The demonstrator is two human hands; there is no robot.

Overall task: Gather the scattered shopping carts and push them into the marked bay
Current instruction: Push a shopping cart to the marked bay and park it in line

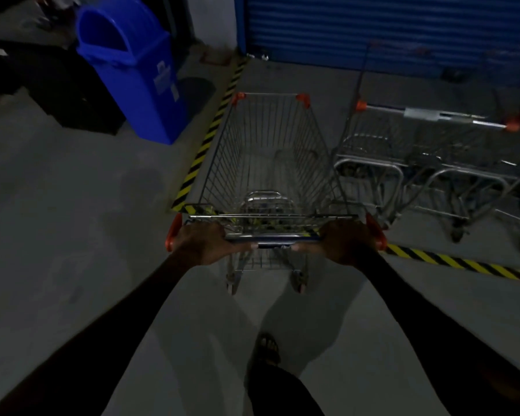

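— So, nearest first: what do the hands do?

— Both curl over the cart handle (275, 242), a smooth bar with orange plastic end caps. The left hand (203, 242) wraps it near the left cap, the right hand (347, 240) near the right one; fingers close together, thumbs lying along the bar.

— And the cart itself?

— The cart (267, 163) is a wire-mesh basket, narrowing toward its far end. Its long axis runs straight away from the person, nose toward the ribbed blue shutter (388, 28). It stands on the grey concrete floor (72, 220), across the yellow-and-black striped tape (213, 130), its basket within the taped lines.

— Beside it?

— Just right, nested metal carts (427, 151), blurred, handles crosswise. Left, beyond the tape, a glossy blue plastic bin (138, 79).
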